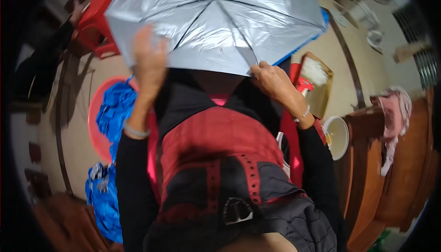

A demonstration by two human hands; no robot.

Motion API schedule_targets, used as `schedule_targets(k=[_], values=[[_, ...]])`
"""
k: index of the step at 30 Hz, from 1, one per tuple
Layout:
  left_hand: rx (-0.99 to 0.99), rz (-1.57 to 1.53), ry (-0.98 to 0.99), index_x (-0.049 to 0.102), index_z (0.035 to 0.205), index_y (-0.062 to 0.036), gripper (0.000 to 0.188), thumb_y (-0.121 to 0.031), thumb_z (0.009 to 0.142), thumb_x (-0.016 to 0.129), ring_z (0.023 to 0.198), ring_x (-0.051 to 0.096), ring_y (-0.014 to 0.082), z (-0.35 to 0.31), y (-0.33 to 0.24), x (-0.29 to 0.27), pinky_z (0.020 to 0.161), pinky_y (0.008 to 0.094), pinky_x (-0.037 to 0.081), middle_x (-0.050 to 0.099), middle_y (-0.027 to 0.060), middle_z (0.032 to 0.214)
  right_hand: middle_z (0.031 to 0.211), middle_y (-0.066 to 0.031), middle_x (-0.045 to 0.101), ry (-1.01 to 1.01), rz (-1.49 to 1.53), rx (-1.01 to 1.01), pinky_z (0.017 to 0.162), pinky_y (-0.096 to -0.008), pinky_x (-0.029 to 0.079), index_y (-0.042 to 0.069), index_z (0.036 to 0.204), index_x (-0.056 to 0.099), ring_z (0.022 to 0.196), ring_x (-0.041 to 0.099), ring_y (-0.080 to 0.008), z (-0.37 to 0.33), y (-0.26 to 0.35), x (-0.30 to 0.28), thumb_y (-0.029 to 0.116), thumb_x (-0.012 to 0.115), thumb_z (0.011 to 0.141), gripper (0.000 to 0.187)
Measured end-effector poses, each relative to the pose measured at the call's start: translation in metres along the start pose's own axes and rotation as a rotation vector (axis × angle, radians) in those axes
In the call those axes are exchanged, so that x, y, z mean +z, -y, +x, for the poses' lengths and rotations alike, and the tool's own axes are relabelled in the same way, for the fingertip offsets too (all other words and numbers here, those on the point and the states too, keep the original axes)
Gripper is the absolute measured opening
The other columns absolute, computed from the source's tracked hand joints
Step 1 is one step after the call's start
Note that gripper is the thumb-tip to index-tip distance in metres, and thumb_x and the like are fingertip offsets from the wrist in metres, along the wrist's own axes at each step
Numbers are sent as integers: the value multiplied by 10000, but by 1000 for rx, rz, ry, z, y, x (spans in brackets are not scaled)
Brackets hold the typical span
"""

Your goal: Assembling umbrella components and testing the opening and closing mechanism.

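Note:
An opened umbrella (202, 31) spreads in front of me, its silver underside and dark ribs facing me. Blue shows along its right edge. My right hand (273, 81) pinches the near rim of the umbrella where a rib meets the cloth. Over the left part of the silver cloth is my left hand (149, 63), raised and blurred by motion. Its fingers are too smeared to read, and whether it touches the cloth cannot be told. The umbrella's near edge lies above my lap.
At my left stands a pink basin (93, 100) with blue cloth (112, 107); another blue bundle (108, 206) lies nearer. A red stool (96, 24) and a person's dark sleeve (43, 68) are beyond. On my right are a tray (327, 96) of white strands, a white bucket (345, 137) and wooden furniture (367, 192).

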State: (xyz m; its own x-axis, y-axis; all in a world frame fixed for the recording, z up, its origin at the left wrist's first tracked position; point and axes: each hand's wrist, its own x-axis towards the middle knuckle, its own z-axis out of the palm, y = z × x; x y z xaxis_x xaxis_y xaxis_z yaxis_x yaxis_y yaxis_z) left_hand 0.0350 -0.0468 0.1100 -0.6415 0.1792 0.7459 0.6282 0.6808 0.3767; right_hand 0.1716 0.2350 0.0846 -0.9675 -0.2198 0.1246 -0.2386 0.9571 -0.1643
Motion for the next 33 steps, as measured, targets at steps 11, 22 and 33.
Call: schedule_targets(k=[11,22,33], values=[[347,-138,602,565,649,-72,137,-155,756,542,611,568,258,-43,-48,19,640,378,405,553,66,625,943,-191,542,111,-368,334,676,-427,456,56,998,539,843,548,-382,-4,-47,-35,100,523,782,221],[458,13,268,592,628,-96,129,-197,687,537,622,584,242,-55,-51,47,664,419,398,584,85,651,785,-215,525,61,-147,-5,589,-445,405,11,865,533,724,538,-404,12,0,-26,77,467,836,99],[317,-171,702,593,642,-45,108,-121,685,530,653,603,332,-56,-25,26,576,415,485,596,154,721,797,-155,557,-3,45,-159,587,-417,427,55,839,545,705,555,-368,30,50,-7,112,585,782,90]])
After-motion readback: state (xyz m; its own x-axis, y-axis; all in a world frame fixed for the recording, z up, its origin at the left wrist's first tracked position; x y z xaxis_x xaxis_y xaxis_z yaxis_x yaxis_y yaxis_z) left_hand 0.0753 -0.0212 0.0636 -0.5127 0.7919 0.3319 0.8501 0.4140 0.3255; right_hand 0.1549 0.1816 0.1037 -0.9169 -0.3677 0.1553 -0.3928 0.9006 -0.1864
